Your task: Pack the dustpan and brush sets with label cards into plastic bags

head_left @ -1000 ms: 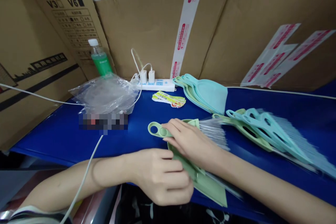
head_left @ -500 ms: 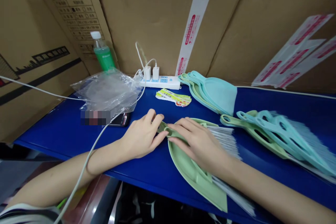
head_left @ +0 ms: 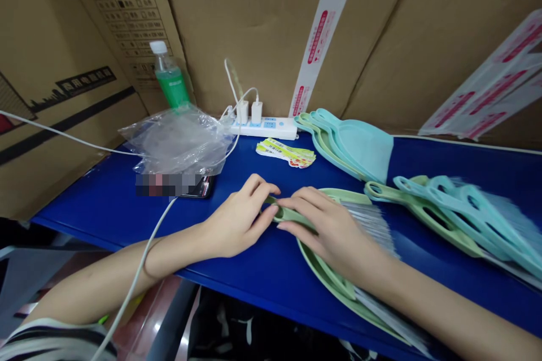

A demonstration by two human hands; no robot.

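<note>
The left hand point(head_left: 237, 220) lies palm down, its fingers point(head_left: 259, 186) curled and the thumb tip pinched towards the forefinger. The right hand point(head_left: 334, 231) lies flat, fingers point(head_left: 298, 203) stretched out, their tips just beside the left fingertips. Both forearms are bare and run back from the fingers, spreading apart.

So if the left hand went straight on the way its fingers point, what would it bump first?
The left hand would most likely bump the green handle at its fingertips, then the right hand.
</note>
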